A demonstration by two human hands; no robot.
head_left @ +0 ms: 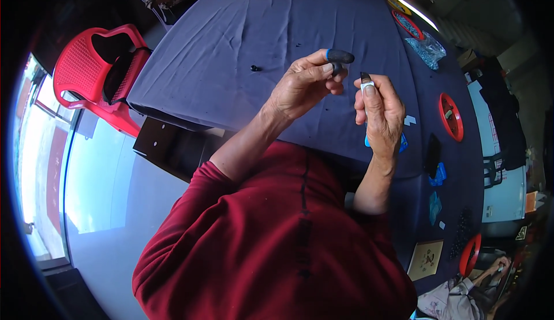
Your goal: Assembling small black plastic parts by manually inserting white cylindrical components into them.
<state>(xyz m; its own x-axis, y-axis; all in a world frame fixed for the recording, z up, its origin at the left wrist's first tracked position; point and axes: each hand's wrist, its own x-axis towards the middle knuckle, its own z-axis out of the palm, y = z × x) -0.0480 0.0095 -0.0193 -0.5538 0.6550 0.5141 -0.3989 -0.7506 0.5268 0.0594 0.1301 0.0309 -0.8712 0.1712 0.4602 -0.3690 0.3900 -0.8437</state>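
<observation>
Over cloth (219,43), left hand (301,86) pinches dark piece (337,68), right hand (382,109) clasps blade (365,78).

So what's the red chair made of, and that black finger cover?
The red chair looks like glossy plastic: smooth moulded edges and a back full of little holes. The black finger cover is probably fabric or rubber: it's dull and snug; I can't tell which.

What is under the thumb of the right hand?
From under the thumb, a white object with a dark tip sticks out; its remaining part is covered by the right hand.
</observation>
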